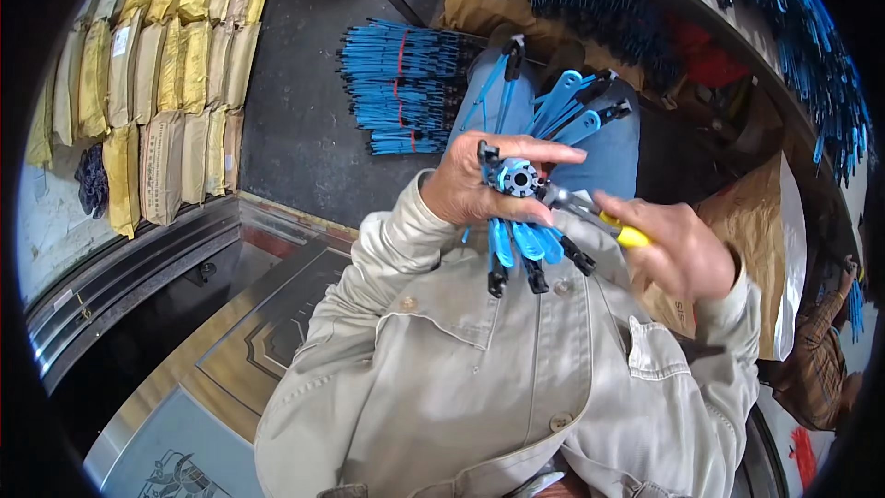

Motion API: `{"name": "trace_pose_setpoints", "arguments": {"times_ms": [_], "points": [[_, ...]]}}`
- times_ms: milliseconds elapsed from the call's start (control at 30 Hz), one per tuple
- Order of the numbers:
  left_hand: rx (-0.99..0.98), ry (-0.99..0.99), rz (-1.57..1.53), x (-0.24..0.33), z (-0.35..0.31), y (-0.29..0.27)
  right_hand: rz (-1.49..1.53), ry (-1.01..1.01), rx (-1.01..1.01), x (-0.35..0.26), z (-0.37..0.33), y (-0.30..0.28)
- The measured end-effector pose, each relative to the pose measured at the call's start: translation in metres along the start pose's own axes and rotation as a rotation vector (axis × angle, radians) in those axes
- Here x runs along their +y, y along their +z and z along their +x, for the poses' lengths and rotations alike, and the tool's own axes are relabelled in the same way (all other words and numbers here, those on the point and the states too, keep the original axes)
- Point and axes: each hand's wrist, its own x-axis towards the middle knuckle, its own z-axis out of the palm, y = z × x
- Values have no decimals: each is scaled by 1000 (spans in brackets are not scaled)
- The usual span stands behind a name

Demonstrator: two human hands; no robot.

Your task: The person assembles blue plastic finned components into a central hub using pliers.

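In front of my chest, my left hand (475, 186) is closed round a blue-and-black frame, its thumb and fingers spread about the round slotted hub (521, 179). Several flat blue arms (527, 242) with black end pieces fan out from this hub. Some point down over my shirt and others stretch up across my lap. My right hand (680, 244) is wrapped round a pair of pliers (631, 232) with yellow grips. The metal jaws reach the hub's right side; the exact contact is too small to make out.
Bundles of blue rods with black ends (398, 88) lie left of my legs, tied with red bands. Stacked yellow and tan packages (171, 65) line the far left. More blue pieces (784, 28) lie at upper right. A brown paper sack (751, 231) stands on my right; another person (816, 360) is beyond.
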Motion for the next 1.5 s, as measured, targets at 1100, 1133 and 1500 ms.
{"name": "trace_pose_setpoints", "arguments": {"times_ms": [1100,1133,1500], "points": [[38,-50,-52,-6,-7,-3,400,98,-148,7,-4,11],[69,-44,-52,-7,-9,-2,175,114,-79,1,-2,18],[312,62,-143,-14,-14,18,-538,23,135,-7,24,-2]]}}
